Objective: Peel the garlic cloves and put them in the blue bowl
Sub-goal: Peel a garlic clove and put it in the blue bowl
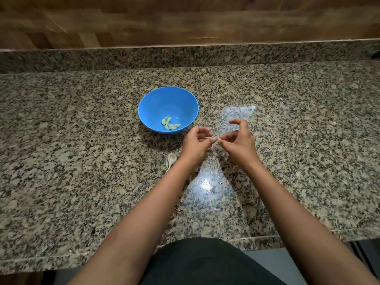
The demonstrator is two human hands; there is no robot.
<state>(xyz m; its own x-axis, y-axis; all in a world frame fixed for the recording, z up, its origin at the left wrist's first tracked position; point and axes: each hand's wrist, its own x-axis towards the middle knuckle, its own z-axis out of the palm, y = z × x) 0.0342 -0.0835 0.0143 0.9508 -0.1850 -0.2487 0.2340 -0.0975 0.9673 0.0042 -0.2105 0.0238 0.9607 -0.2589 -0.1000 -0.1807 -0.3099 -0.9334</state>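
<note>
The left hand point(196, 144) and right hand point(239, 140) both pinch one small clove point(218, 139) in a closed grip above the counter point(82, 161), near the bowl point(148, 108), where peeled cloves point(170, 124) lie.

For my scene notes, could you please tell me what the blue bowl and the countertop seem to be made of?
The blue bowl looks like plastic: uniform colour, thin rim, soft matte sheen. The countertop looks like polished granite or similar stone: speckled grey, black and tan grains, with a bright reflected glare.
</note>
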